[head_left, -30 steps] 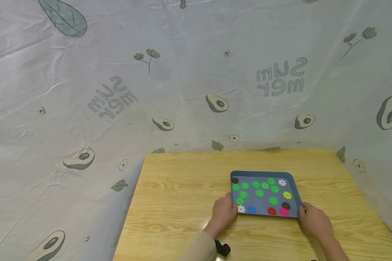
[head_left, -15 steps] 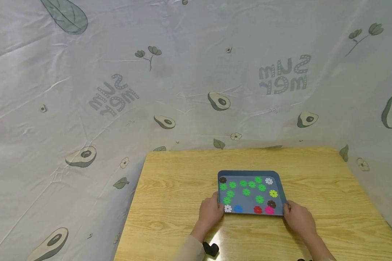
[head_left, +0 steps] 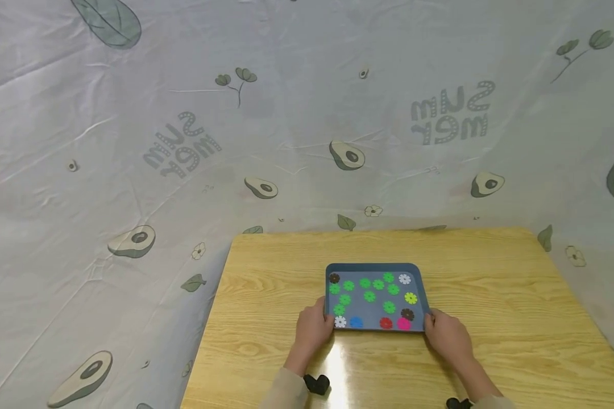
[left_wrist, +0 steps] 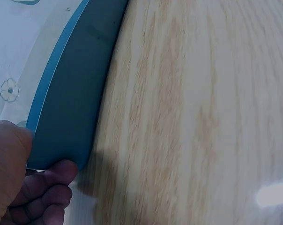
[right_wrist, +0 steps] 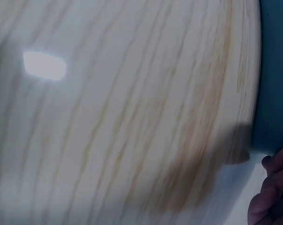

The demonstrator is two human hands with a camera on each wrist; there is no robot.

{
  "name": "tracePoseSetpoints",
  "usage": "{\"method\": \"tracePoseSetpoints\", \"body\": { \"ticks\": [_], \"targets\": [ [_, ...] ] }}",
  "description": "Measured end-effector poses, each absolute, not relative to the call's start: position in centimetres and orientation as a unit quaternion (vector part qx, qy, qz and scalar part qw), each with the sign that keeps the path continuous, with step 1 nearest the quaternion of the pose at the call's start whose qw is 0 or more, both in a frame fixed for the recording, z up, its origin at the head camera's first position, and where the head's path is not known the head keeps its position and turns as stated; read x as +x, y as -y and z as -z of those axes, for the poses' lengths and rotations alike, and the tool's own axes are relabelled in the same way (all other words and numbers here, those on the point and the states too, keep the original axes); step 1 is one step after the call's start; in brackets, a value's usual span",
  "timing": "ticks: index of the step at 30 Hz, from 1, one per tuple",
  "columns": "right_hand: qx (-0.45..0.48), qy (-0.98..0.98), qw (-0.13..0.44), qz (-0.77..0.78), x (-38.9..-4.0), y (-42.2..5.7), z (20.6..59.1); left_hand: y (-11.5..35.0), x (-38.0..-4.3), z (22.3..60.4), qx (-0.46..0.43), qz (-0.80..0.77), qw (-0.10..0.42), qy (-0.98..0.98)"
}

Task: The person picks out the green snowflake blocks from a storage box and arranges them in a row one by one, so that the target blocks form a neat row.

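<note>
Between my two hands is a shallow blue-grey tray with rounded corners. Flat flower-shaped discs lie in it: several green ones, two white, two brown, and one each of yellow, blue, red and pink. My left hand grips the tray's near left corner, thumb over the rim and fingers curled beneath, as the left wrist view shows. The near right corner is held by my right hand; its curled fingers show at the tray's edge in the right wrist view.
The tray is over a wood-grain table. Behind and beside the table hangs a pale curtain printed with avocados and leaves. Dark straps sit at my wrists.
Both hands have carried the tray leftward across the table, from right of the middle to nearer its centre. The discs keep their places in it. The head view has shifted slightly.
</note>
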State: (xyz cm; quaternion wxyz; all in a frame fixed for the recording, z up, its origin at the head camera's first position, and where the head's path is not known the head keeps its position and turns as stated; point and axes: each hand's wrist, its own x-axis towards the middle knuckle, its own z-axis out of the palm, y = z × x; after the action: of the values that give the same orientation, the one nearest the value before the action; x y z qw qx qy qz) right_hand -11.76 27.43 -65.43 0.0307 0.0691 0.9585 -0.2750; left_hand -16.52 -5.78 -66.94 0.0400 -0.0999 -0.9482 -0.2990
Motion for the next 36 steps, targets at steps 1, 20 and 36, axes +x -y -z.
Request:
{"method": "tracePoseSetpoints", "body": {
  "ticks": [1, 20, 36],
  "targets": [
    [0.069, -0.959, 0.03, 0.275, -11.9, -27.3, 65.5, 6.0, -16.7, 67.0, -0.099, 0.298, 0.037, 0.949],
    [0.065, -0.959, 0.03, 0.273, -14.6, -27.1, 65.0, 6.8, -18.5, 67.7, -0.074, 0.328, 0.028, 0.941],
    [-0.056, -0.967, 0.052, 0.242, -20.0, -22.0, 64.2, 6.7, -18.6, 68.0, -0.061, 0.328, 0.021, 0.943]
  ]
}}
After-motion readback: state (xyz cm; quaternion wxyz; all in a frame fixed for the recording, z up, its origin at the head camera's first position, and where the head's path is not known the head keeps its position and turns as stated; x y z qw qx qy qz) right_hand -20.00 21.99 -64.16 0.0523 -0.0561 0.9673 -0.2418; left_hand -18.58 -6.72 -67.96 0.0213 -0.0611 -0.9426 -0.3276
